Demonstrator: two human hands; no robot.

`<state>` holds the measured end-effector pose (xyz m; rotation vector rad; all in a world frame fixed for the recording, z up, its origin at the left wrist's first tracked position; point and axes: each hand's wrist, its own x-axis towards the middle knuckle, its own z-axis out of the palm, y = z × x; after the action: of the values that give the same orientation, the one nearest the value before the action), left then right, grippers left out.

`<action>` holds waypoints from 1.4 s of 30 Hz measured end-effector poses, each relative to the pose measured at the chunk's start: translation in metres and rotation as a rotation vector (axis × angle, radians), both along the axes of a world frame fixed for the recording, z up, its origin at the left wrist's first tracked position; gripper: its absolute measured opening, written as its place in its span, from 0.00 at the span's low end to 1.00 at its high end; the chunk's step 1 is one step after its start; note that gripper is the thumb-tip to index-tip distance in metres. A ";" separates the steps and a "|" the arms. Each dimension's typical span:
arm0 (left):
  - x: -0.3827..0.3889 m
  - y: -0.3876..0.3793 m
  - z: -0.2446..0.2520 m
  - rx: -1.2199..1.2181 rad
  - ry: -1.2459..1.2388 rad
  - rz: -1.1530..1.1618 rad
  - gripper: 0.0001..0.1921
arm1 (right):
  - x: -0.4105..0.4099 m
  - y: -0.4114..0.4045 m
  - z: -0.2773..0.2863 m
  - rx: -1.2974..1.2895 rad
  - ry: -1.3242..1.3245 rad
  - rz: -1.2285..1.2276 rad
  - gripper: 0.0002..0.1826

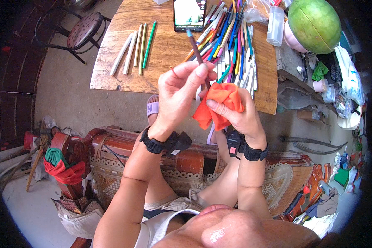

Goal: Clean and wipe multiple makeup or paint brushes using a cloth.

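Observation:
My left hand (181, 83) holds a dark brown pen (194, 46) with a light blue end that points away from me over the wooden table (170, 52). My right hand (246, 114) grips a crumpled orange cloth (221, 96), which meets the pen's near end and hides it. Beyond both hands lies a heap of coloured and white pens (232, 40). Left of it, several pens are laid side by side: white ones (121, 54), olive-gold ones (142, 49) and a green one (149, 45).
A phone (189, 15) with a lit screen stands at the far edge. To the right are a clear plastic cup (275, 26) and a watermelon (314, 24) on a pink bowl (293, 37). A round stool (83, 29) is at the far left. Beneath me is a wooden bench (189, 164).

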<state>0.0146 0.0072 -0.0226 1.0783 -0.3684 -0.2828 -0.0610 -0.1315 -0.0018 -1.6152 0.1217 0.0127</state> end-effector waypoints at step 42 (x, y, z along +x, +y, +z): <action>0.072 0.073 0.000 1.146 -0.445 0.615 0.18 | -0.008 -0.019 0.038 0.056 -0.182 -0.046 0.12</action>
<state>0.0870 0.0801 -0.0230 2.3286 -0.2313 0.3725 -0.0687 -0.1502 0.0367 -1.5499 0.0179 -0.1644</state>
